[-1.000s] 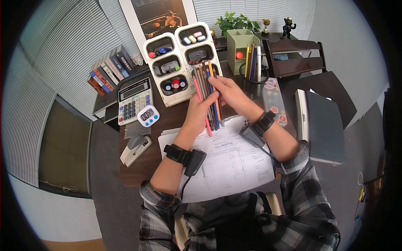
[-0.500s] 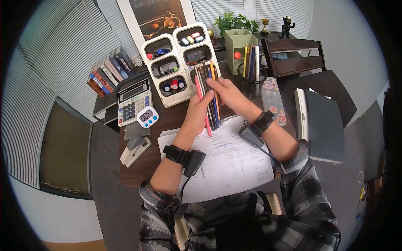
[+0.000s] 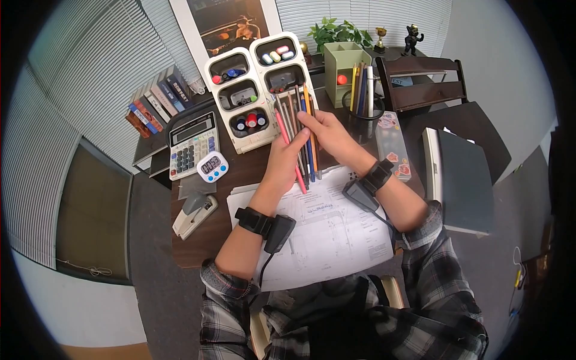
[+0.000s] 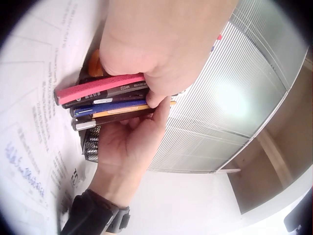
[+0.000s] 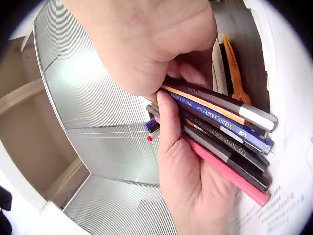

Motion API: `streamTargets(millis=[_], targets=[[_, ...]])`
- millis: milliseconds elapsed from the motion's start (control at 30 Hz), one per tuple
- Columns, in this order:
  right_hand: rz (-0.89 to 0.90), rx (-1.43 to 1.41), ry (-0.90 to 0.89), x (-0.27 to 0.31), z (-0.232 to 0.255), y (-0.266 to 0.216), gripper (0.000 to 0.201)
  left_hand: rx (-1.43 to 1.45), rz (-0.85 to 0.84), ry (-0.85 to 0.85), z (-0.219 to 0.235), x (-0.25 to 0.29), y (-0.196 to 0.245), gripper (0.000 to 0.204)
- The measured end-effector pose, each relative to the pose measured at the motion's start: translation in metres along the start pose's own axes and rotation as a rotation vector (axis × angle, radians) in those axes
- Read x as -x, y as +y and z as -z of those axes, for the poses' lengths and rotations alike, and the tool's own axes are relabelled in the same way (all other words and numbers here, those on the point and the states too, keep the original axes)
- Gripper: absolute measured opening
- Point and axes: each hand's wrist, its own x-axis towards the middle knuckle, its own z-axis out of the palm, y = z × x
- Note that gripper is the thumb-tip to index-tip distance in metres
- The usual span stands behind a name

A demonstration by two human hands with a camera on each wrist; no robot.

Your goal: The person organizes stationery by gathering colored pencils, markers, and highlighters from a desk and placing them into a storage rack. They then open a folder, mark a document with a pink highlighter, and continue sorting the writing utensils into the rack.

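Between both hands, a bundle of several pencils (image 3: 310,161) stands tilted over the papers, tips toward the back of the desk. My left hand (image 3: 283,165) grips its left side, thumb laid across the front. From the right, my right hand (image 3: 336,139) holds the same bundle, its thumb also pressed on the pencils. A pink pencil (image 4: 102,89) is outermost on the left hand's side. In the right wrist view a blue pencil (image 5: 215,116) with gold lettering lies among dark ones, beside a dark pencil with a silver end (image 5: 257,117). Some fingers are hidden behind the bundle.
A white organizer (image 3: 243,144) with compartments stands behind the hands. Printed papers (image 3: 324,252) lie below them. Leftward are a calculator (image 3: 192,147), a timer (image 3: 212,167) and a stapler (image 3: 195,216); rightward, a mesh pen cup (image 3: 366,111) and a clear sticker-covered case (image 3: 393,147).
Both hands keep hold of the bundle, nearly in place. The pencils have shifted slightly between the fingers; the pink one leans a little more, its lower end moved right and up.
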Motion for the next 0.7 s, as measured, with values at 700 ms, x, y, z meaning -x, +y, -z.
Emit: streamTargets(millis=[700], targets=[[0.055,-0.194,-0.003,-0.005,-0.002,0.009,0.036,-0.020,0.052,-0.057,0.002,0.000,0.003,0.030]])
